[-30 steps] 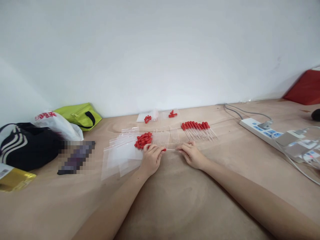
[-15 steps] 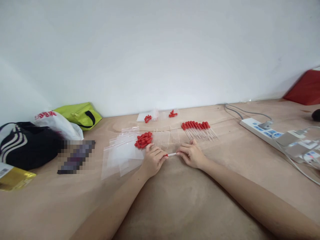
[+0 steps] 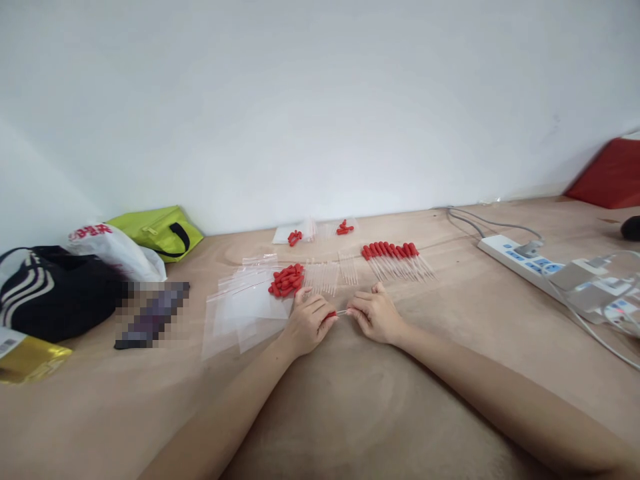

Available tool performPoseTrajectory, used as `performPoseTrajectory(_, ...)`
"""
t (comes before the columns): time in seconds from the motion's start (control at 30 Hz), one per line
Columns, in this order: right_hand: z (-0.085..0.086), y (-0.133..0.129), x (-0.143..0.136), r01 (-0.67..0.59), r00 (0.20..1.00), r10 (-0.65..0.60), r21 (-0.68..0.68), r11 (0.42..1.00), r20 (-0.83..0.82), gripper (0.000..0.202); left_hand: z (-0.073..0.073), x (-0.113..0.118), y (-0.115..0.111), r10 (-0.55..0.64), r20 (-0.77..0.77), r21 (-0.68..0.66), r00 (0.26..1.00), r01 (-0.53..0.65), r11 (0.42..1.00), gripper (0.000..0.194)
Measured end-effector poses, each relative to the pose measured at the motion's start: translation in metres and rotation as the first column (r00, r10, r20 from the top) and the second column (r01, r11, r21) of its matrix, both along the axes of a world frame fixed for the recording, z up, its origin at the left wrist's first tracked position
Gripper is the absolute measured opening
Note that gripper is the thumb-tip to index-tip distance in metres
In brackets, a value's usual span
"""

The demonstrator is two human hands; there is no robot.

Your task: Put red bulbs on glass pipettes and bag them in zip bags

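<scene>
My left hand point(image 3: 309, 323) pinches a red rubber dropper bulb point(image 3: 331, 315), mostly hidden by the fingers. My right hand point(image 3: 376, 316) grips a thin clear dropper tube point(image 3: 342, 313); its left end meets the bulb, and only a short stretch shows between the hands. A pile of loose red bulbs point(image 3: 286, 280) lies just beyond my left hand, beside rows of bare clear tubes point(image 3: 321, 277). Past my right hand, several droppers with red bulbs fitted point(image 3: 391, 252) lie side by side, tips toward the lower right.
Clear zip bags point(image 3: 250, 300) overlap left of the pile. Small groups of red bulbs point(image 3: 295, 237) lie on bags near the wall. A power strip point(image 3: 520, 257) with chargers and cables is at right. A black bag point(image 3: 60, 293), a green pouch point(image 3: 155, 230) and a pixelated dark object point(image 3: 153, 315) are left.
My right hand has shifted slightly left and down toward my left hand. Less of the tube shows between them. The objects around have stayed put.
</scene>
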State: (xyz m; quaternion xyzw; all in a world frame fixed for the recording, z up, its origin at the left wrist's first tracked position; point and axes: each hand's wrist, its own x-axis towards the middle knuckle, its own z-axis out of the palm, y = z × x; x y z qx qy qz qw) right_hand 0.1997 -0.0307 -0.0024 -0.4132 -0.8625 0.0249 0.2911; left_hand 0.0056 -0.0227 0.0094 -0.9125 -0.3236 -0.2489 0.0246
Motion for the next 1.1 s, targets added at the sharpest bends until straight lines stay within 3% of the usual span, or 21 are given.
performPoseTrajectory(0.37, 0.013, 0.003, -0.003, -0.006, 0.99, -0.008, 0.097, 0.995, 0.14, 0.024, 0.006, -0.005, 0.005, 0.15, 0.066, 0.058, 0.986, -0.154, 0.986, 0.016)
performPoseTrajectory(0.43, 0.011, 0.005, -0.002, 0.045, 0.988, -0.062, 0.124, 0.991, 0.139, 0.022, 0.004, -0.007, 0.007, 0.226, 0.108, 0.098, 0.968, -0.236, 0.967, 0.018)
performPoseTrajectory(0.5, 0.007, 0.011, 0.003, 0.192, 0.977, -0.203, 0.135, 0.972, 0.072, 0.022, 0.002, -0.007, 0.008, 0.318, 0.152, 0.121, 0.936, -0.337, 0.934, 0.027)
performPoseTrajectory(0.57, 0.003, 0.02, 0.012, 0.407, 0.913, -0.407, 0.117, 0.906, -0.031, 0.023, -0.001, -0.008, 0.009, 0.374, 0.15, 0.111, 0.915, -0.392, 0.913, 0.029)
performPoseTrajectory(0.63, -0.001, 0.033, 0.024, 0.601, 0.799, -0.593, 0.081, 0.796, -0.104, 0.025, -0.003, -0.008, 0.01, 0.394, 0.108, 0.081, 0.913, -0.403, 0.911, 0.025)
performPoseTrajectory(0.7, -0.005, 0.045, 0.038, 0.717, 0.694, -0.709, 0.043, 0.695, -0.125, 0.028, -0.004, -0.008, 0.01, 0.405, 0.077, 0.053, 0.911, -0.41, 0.911, 0.022)
performPoseTrajectory(0.97, -0.009, 0.066, 0.077, 0.86, 0.493, -0.869, -0.123, 0.495, -0.051, 0.03, -0.004, -0.007, 0.01, 0.43, 0.067, 0.011, 0.9, -0.432, 0.902, 0.019)
performPoseTrajectory(1.1, -0.01, 0.068, 0.086, 0.877, 0.46, -0.888, -0.144, 0.458, -0.021, 0.029, -0.004, -0.008, 0.01, 0.432, 0.063, 0.006, 0.899, -0.434, 0.901, 0.017)
